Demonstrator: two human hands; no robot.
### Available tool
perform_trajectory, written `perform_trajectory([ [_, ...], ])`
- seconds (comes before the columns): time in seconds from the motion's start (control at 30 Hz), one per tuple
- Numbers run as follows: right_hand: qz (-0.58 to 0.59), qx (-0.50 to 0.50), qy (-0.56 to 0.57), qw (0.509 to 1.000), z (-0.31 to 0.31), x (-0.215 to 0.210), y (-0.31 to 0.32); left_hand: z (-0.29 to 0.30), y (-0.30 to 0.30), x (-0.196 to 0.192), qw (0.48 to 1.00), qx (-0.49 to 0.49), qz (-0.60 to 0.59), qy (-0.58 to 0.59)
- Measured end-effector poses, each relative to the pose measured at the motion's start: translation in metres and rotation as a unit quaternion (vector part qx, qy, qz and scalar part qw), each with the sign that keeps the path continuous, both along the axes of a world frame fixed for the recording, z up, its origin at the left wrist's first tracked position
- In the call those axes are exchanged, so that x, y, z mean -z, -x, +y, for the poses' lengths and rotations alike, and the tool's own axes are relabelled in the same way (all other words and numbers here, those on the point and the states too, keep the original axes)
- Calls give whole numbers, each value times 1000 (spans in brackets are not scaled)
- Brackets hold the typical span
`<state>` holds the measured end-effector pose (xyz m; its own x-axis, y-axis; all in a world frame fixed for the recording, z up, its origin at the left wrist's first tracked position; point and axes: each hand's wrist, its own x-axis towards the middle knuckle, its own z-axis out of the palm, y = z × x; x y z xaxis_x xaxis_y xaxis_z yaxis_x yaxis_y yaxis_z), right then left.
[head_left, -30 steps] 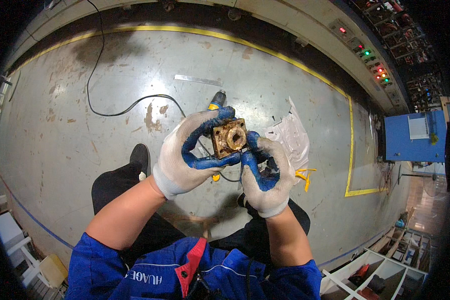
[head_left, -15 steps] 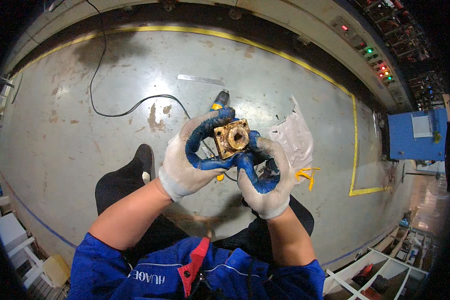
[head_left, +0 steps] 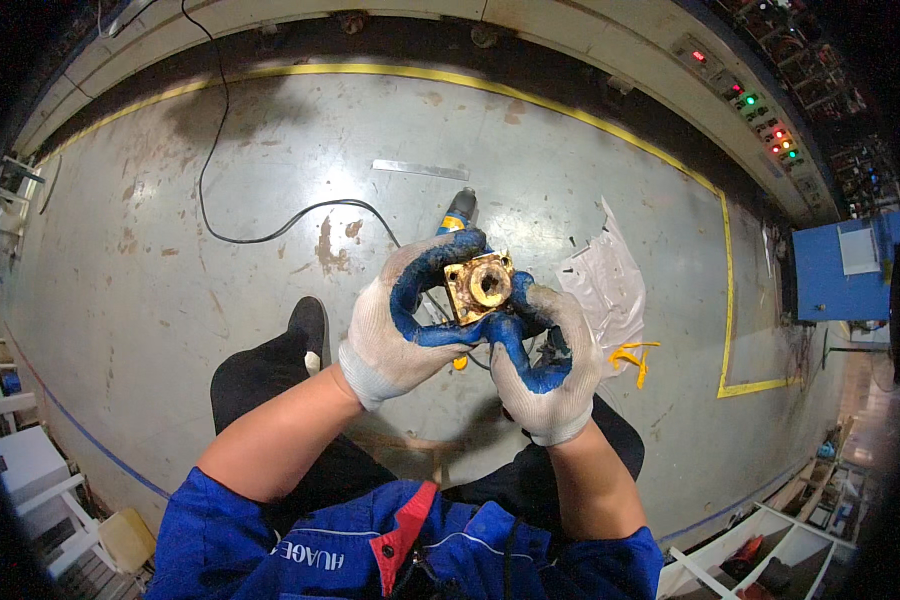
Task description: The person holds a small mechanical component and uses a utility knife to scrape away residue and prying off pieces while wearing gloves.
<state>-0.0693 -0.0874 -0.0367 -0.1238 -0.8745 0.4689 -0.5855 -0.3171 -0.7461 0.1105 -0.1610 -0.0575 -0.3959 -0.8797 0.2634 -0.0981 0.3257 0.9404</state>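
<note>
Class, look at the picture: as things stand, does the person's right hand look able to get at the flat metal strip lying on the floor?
Probably not right away. The right hand and left hand both grip the brass block, and the metal strip lies well beyond them on the floor, though nothing blocks the way.

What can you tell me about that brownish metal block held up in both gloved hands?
The metal block is squarish, brass-coloured and stained with rust-brown grime. Its upper face shows a round hole in the middle. It is held above the grey floor, tilted slightly, pinched between the blue-coated fingers of the left hand and right hand.
</note>
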Motion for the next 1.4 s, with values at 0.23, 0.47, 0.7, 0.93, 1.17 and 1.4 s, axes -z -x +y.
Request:
perform_trajectory([
  [0.23,7,6,29,1000,0,1,0,2,1,-3,1000,11,27,3],
  [0.47,-13,18,53,998,3,8,-3,1,-2,-7,999,36,-1,37],
  [0.7,-63,-7,32,997,8,12,-2,0,-4,-4,997,53,-12,53],
  [0.93,-145,27,-6,989,-1,12,-4,0,-9,2,994,41,-46,90],
  [1.17,-273,9,-93,958,3,2,-2,-1,-6,-5,994,74,80,-29],
  [1.4,-141,-72,-68,985,-3,-8,1,0,-7,-16,946,160,147,-242],
])
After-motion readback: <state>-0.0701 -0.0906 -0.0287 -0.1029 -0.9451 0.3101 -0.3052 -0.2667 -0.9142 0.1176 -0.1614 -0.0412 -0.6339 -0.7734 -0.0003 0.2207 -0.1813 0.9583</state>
